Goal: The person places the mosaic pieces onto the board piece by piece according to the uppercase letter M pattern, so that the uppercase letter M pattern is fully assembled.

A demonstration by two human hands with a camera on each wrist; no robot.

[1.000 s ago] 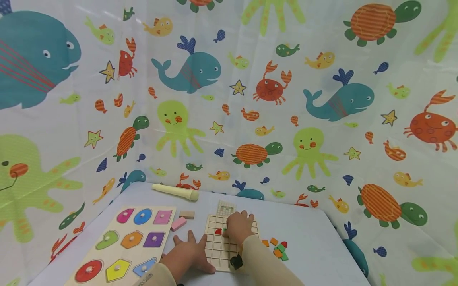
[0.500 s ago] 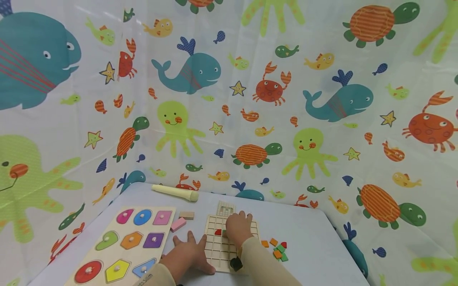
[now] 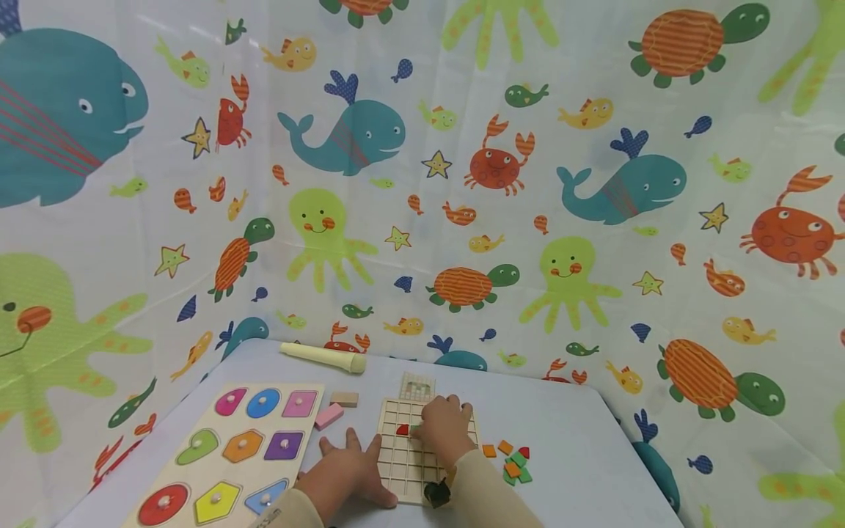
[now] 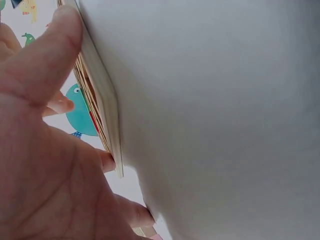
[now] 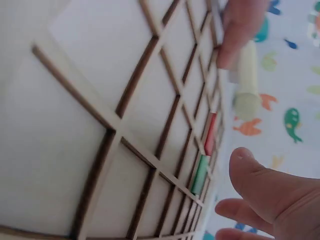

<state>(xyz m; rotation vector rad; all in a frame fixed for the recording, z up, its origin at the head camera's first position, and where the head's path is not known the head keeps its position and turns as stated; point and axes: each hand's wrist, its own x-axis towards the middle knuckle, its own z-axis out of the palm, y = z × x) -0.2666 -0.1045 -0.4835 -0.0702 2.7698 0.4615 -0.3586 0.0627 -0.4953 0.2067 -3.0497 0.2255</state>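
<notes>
A wooden grid board (image 3: 398,471) lies on the white table. My left hand (image 3: 346,469) has its fingers spread and touches the board's left side; in the left wrist view its thumb (image 4: 67,30) and a fingertip rest on the edge. A red tile (image 5: 210,134) with a curved edge and a green tile (image 5: 201,175) sit in neighbouring cells. Over the board is my right hand (image 3: 445,433), just right of the green tile. In the right wrist view its thumb and fingers are apart, with nothing seen between them. It hides part of the board in the head view.
Loose orange, green and red tiles (image 3: 516,463) lie right of the board. At left is a knobbed shape puzzle (image 3: 214,447). A pink block (image 3: 329,416), a wooden block (image 3: 345,399), a small pattern card (image 3: 418,386) and a cream microphone-shaped object (image 3: 323,357) lie farther back.
My right hand has shifted slightly right, away from the green tile, which stays in its cell beside the red one. The left hand has stayed at the board's edge.
</notes>
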